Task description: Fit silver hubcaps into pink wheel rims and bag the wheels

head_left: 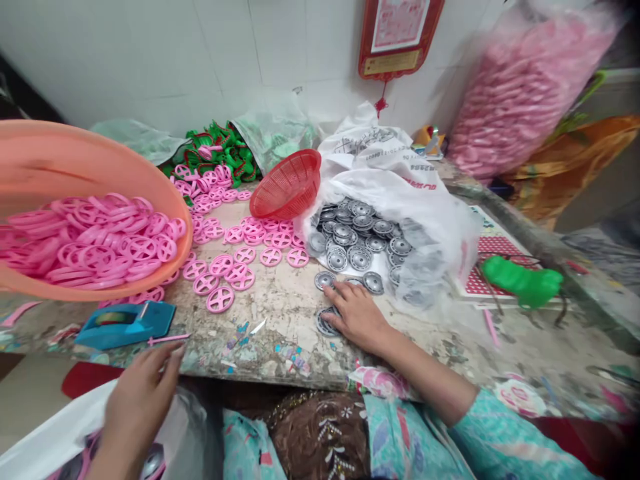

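My right hand (361, 315) lies on the table with fingers spread. Its fingertips touch a grey wheel-like disc (323, 280), and the thumb rests on another grey disc (325, 323) nearer the edge. Beyond it, a heap of grey discs (360, 257) spills from a white plastic bag (440, 220). My left hand (145, 387) hovers over a white bag (55, 427) below the table edge, fingers stretched out, nothing seen in them. Pink rings with grey centres (154, 460) show inside that bag. Loose pink spoked rings (220, 299) lie left of the grey heap.
An orange basin (160, 167) of pink rings stands left, with a blue tape dispenser (125, 325) before it. A red basket (287, 187) tilts behind the loose rings, near green pieces (225, 150). At right are a green object (523, 280) and a big bag of pink parts (525, 93).
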A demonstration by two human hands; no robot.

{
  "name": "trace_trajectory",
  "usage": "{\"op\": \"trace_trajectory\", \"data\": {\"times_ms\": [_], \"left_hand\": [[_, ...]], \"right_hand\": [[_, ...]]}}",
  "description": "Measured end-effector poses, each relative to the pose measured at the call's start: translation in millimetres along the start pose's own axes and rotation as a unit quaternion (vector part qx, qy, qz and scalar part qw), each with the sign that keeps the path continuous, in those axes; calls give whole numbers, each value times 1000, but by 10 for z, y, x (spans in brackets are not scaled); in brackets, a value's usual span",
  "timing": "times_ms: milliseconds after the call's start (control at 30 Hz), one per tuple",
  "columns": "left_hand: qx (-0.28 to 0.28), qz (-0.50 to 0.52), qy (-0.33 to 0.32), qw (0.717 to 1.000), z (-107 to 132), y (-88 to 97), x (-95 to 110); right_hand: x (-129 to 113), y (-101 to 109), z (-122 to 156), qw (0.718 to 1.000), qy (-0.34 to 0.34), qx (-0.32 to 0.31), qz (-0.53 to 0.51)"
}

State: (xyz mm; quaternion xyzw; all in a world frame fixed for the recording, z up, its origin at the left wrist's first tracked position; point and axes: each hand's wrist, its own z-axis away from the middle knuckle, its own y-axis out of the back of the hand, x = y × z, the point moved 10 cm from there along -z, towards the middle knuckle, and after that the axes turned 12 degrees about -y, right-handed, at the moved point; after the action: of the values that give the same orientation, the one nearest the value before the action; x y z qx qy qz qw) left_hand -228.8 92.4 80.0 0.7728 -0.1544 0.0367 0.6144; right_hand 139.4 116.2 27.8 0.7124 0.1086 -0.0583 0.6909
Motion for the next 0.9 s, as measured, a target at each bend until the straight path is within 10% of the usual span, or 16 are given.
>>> {"op": "trace_trajectory", "data": {"times_ms": [267, 500, 700, 900], "left_hand": [[-44, -136, -87, 986, -844, -648, 417], [-103, 61, -191, 974, -535, -888, 943], [-104, 184, -76, 974, -522, -998, 1103], [-146, 283, -20, 948, -733, -1098, 1164]], "right_hand": [[411, 478, 150, 992, -25, 76, -94], [597, 548, 288, 990, -38, 64, -124], [201, 375, 244, 998, 24, 38, -37], [325, 397, 210, 997, 9, 50, -56]]}}
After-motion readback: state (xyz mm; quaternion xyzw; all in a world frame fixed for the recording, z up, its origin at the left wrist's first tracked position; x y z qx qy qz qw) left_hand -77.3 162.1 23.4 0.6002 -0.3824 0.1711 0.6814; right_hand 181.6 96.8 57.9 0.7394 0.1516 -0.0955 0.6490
